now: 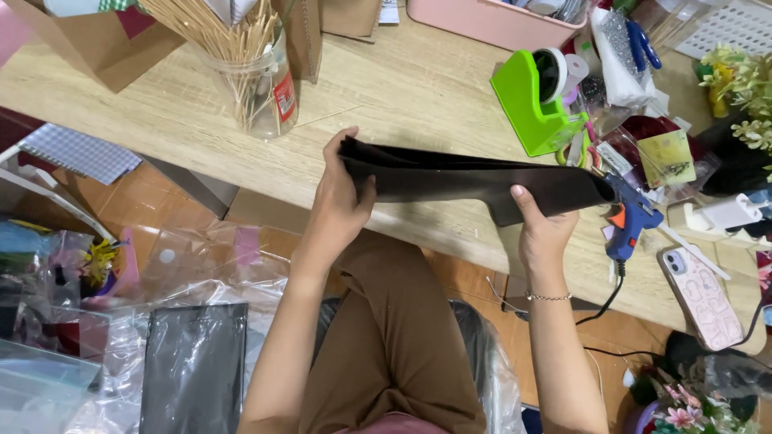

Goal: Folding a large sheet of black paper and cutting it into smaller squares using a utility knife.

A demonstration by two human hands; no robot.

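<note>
Holding a folded dark sheet [466, 181] by both ends, just above the front edge of the wooden table [402, 88]. Its long axis is running left-right across the body, w/ the right end sloping slightly lower. Left hand [338, 201] is pinching the left end, thumb on the near face & fingers wrapped round the far side; right hand [543, 229] is gripping the lower edge near the right end, thumb up on the near face. Both hands are equally near, one per end. Sheet is looking matte, thin, layered at the left fold, soft, maybe paper or felt. Blue glue gun [631, 221] is lying just beside the right end; green tape dispenser [535, 100] is sitting behind; glass jar of wooden sticks [257, 68] is standing well left.
</note>
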